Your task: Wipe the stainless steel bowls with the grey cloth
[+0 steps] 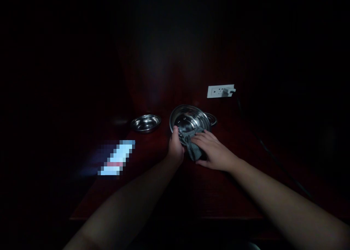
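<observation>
A shiny steel pot (188, 115) with a loop handle on its right side is tipped so that its mouth faces me. My left hand (176, 147) is closed on its near left rim, thumb up at the edge. A dark grey cloth (194, 153) drapes over the near right rim, partly inside. My right hand (214, 149) presses the cloth against the pot, its fingers bent over the fabric. Part of the rim is hidden behind the cloth and both hands.
A shallow steel dish (146, 123) stands left of the pot. On the left, a lit screen (117, 158) is pixelated. A white wall socket (221, 91) with a plug sits behind, its dark cord (273, 155) running down the right. The dark red table (213, 202) ends near me.
</observation>
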Tool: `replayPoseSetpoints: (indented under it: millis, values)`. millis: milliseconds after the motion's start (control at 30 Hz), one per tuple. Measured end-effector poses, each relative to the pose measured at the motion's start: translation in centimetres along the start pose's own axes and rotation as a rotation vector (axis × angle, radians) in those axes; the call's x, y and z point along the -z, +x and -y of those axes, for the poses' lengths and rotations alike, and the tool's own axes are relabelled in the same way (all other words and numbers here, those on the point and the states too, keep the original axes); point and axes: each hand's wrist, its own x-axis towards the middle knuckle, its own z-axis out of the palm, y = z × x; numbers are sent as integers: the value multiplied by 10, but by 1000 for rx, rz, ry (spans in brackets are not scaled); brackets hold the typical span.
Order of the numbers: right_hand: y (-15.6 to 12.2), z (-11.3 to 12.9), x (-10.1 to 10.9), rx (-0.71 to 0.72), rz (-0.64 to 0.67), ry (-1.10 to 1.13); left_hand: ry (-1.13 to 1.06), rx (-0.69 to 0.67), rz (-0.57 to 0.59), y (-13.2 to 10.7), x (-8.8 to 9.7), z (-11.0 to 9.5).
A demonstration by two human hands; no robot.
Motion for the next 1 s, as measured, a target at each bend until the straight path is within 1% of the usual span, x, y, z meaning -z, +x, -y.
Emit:
replayPoseSetpoints:
  millis: [100, 200, 300, 433, 567, 667, 767, 1000]
  values:
    - [3, 3, -3, -32, -57, -84, -54, 16, 77, -2, -2, -5]
    - [4, 3, -5, -64, -109, -126, -62, 69, 158, -4, -3, -7]
    - [4, 2, -3, -85, -128, -129, -46, 125, 191, -6, -2, -6]
    - [4, 2, 1, -92, -102, -38, 16, 131, 186, -6, 0, 0]
    - [3, 3, 3, -46, -39, 80, 45, 144, 163, -6, 4, 4]
    - [2, 2, 1, -6, -18, 122, 27, 163, 158, -5, 4, 3]
    - [0, 0, -3, 26, -17, 157, 13, 154, 158, -5, 3, 2]
    - [-1, -2, -6, 40, 4, 227, 23, 113, 148, -5, 5, 5]
